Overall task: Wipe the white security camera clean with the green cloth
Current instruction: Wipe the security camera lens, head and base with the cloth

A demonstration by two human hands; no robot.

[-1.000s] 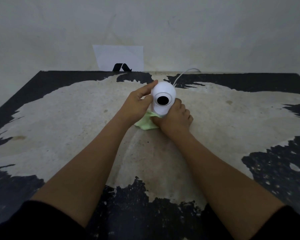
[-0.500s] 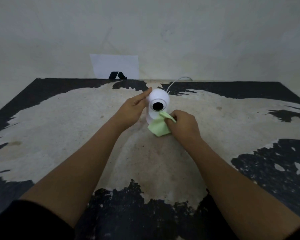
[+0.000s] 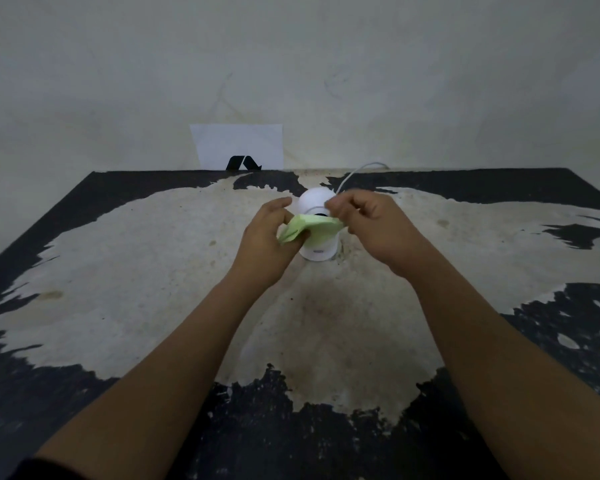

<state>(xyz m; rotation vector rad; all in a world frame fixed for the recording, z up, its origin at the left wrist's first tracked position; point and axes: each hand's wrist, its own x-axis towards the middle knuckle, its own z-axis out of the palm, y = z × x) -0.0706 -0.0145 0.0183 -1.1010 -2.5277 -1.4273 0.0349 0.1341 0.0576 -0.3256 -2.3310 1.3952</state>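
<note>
Both hands hold the cloth [image 3: 309,230] in front of the camera [image 3: 317,252]. Left hand [image 3: 269,242] and right hand [image 3: 374,225] fingers pinch it.

Table [image 3: 125,271]: black top, paint worn away to a pale patch across the middle, under and around the fingers.
Paper sheet [image 3: 238,143]: white, upright against the wall, beyond the fingers, slightly left.
Black mark [image 3: 243,163]: angular shape at the sheet's lower edge.
Wall [image 3: 395,81]: pale, scuffed, behind the table.
</note>
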